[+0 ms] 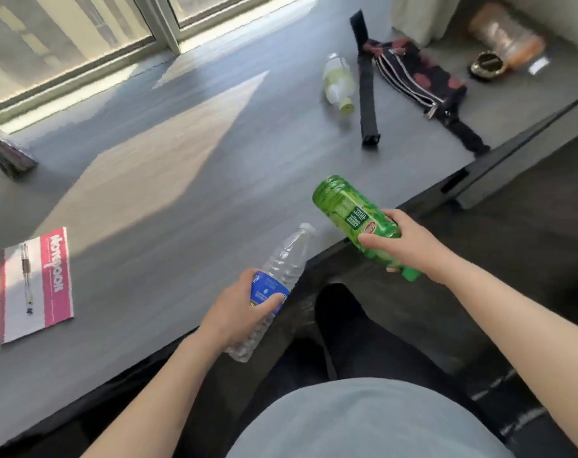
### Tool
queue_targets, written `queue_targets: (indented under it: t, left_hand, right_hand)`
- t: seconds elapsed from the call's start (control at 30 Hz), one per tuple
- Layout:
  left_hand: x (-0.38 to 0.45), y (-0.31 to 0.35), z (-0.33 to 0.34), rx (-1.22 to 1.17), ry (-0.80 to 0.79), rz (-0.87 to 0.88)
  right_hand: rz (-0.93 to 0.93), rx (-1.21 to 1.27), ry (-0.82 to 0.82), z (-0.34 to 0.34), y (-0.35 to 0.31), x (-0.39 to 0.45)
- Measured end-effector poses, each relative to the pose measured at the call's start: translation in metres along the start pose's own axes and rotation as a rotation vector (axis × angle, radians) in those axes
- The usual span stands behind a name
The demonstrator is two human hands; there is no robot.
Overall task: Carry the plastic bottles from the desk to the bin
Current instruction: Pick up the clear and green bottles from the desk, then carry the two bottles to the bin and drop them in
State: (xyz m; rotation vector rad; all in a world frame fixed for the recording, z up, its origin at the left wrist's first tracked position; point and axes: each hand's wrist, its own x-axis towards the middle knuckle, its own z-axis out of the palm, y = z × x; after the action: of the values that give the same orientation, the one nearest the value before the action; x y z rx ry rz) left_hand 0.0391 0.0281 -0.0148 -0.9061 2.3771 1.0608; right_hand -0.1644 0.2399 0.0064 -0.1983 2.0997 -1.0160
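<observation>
My left hand [238, 312] is shut on a clear water bottle [282, 262] with a blue label, held tilted over the desk's front edge, white cap pointing away from me. My right hand [403, 242] is shut on a green tea bottle [343, 206], held slanted just past the desk edge with its base pointing up and away and its green cap below my hand. A third bottle [338, 82], pale with a light green cap, lies on its side far back on the grey desk [188, 180]. No bin is in view.
A pink and white notepad [38, 285] with a pen on it lies at the desk's left. A dark patterned pouch [419, 74] with a black strap [367, 90] lies beside the far bottle. A jar [505, 34] and a small round object stand at the back right. Windows run along the far side.
</observation>
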Motion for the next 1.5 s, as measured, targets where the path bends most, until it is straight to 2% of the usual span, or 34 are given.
queue_targets:
  t: [0.23,0.43,0.6,0.67,0.77,1.07,1.4,1.5]
  left_hand:
    - [-0.030,0.011,0.044,0.168,-0.169,0.110]
    - [-0.018,0.038,0.094,0.341,-0.236,0.013]
    - [-0.005,0.063,0.140,0.506,-0.284,-0.049]
    - [0.000,0.073,0.152,0.561,-0.282,-0.051]
    - [0.008,0.086,0.163,0.618,-0.281,-0.062]
    - [0.068,0.145,0.176,0.754,-0.351,-0.070]
    - [0.156,0.304,0.233,0.812,-0.473,0.045]
    - [0.178,0.360,0.259,0.803,-0.456,0.117]
  right_hand:
    - [0.190,0.183,0.174,-0.018,0.111,-0.098]
    - [0.422,0.270,0.271,-0.035,0.208,-0.152]
    - [0.559,0.198,0.292,-0.047,0.281,-0.193]
    - [0.608,0.288,0.333,-0.053,0.303,-0.208]
    - [0.640,0.439,0.356,-0.061,0.327,-0.223]
    - [0.731,0.617,0.471,-0.102,0.349,-0.209]
    - [0.897,0.700,0.677,-0.156,0.380,-0.205]
    - [0.959,0.730,0.629,-0.168,0.402,-0.212]
